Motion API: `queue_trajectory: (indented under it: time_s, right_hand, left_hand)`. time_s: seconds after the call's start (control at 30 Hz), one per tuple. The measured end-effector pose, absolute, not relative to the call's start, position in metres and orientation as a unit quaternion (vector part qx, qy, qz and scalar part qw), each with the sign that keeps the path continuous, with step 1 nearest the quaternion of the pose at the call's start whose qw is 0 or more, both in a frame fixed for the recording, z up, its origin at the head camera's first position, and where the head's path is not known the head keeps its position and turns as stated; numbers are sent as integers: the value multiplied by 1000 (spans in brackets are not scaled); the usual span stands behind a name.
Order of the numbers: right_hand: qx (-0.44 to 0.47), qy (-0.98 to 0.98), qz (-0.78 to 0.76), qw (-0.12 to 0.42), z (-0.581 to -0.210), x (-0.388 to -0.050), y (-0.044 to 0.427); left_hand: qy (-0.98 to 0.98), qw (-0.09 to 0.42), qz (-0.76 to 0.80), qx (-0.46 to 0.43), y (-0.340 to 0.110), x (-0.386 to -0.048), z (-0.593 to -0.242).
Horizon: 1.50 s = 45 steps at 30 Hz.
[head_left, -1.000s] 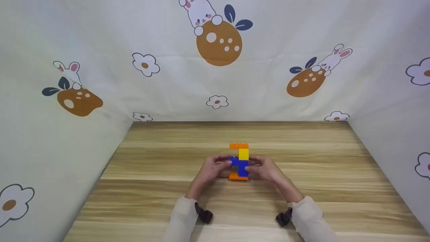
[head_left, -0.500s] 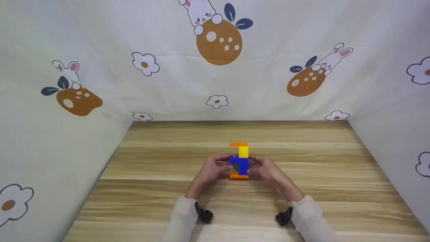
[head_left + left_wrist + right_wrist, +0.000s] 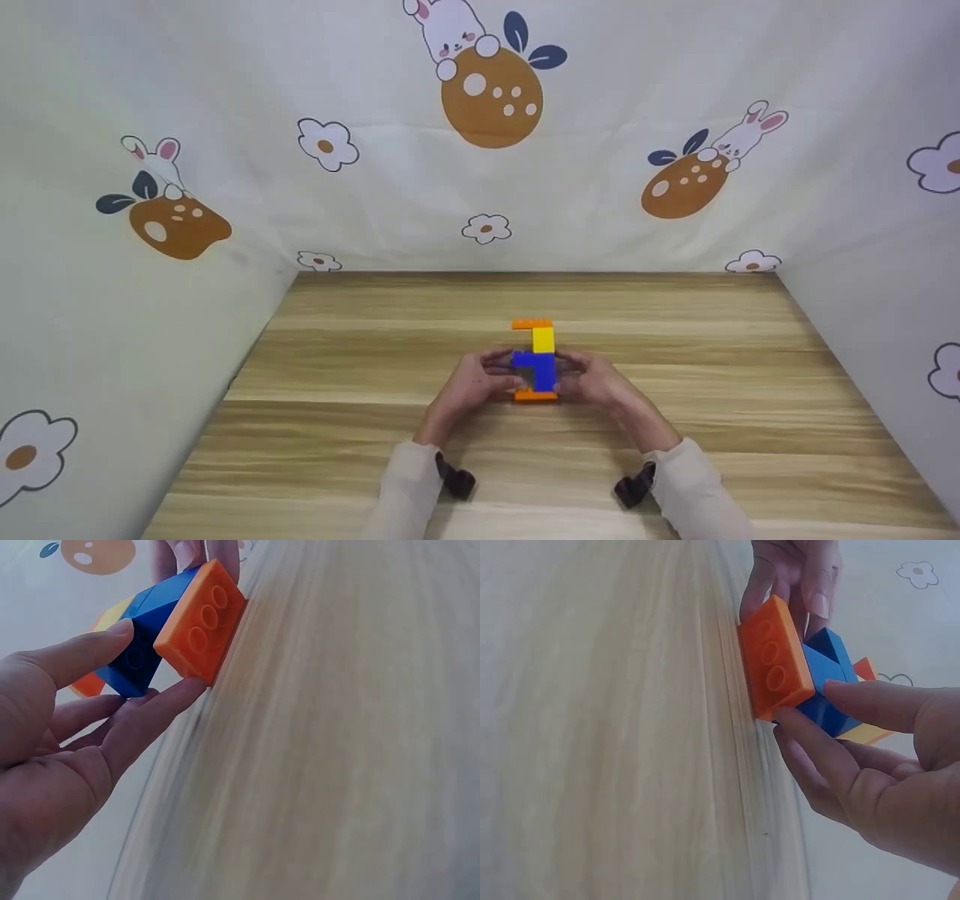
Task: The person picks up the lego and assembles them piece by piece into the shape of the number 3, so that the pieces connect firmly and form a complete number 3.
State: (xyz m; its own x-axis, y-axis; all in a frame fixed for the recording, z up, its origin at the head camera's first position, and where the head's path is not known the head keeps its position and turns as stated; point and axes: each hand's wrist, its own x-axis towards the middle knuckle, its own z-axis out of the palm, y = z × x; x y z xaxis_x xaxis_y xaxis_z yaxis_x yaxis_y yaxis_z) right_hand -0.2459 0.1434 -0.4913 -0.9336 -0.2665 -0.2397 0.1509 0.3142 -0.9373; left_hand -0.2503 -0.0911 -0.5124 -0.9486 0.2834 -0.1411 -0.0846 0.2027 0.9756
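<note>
A building-block stack (image 3: 543,371) is on the table between both hands. It has an orange base brick (image 3: 202,622), blue bricks (image 3: 825,675) above it, a yellow brick (image 3: 543,340), and an orange brick (image 3: 532,324) on top. The underside of the base, with its round tubes, shows in both wrist views, so the stack is tilted or partly raised. My left hand (image 3: 472,381) holds its left side, thumb on blue and a fingertip at the base's corner. On the other side, my right hand (image 3: 596,379) grips with its thumb on blue and fingers by the base.
A wood-grain table (image 3: 360,322) spreads around the hands. Pale cloth (image 3: 375,202) printed with rabbits and flowers rises behind it and along both sides. A dark wrist camera (image 3: 457,481) is strapped at the left cuff, another dark camera (image 3: 634,489) at the right.
Both thumbs have slid lower, the left one from the blue stub to near the orange base. The stack's tilt has shifted slightly, and it stays between the hands.
</note>
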Motion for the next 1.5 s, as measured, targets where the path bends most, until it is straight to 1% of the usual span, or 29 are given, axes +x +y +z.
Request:
queue_trajectory:
  time_s: [0.27, 0.57, 0.83, 1.1, 1.3, 1.5]
  right_hand:
    - [-20, 793, -581, 181, -490, -246, 143]
    - [-26, 794, -582, 174, -490, -244, 143]
    - [-16, 793, -584, 171, -493, -244, 142]
    - [-16, 792, -585, 171, -494, -244, 142]
    - [-24, 774, -606, 179, -495, -245, 142]
    - [-15, 739, -642, 204, -497, -245, 142]
  left_hand:
    - [756, 162, 632, 58, -90, -249, -510]
    - [772, 184, 607, 49, -92, -247, -508]
    - [806, 145, 568, 84, -91, -246, -510]
    - [786, 167, 592, 52, -90, -246, -510]
    - [778, 164, 603, 61, -88, -246, -512]
    - [777, 166, 603, 74, -86, -246, -513]
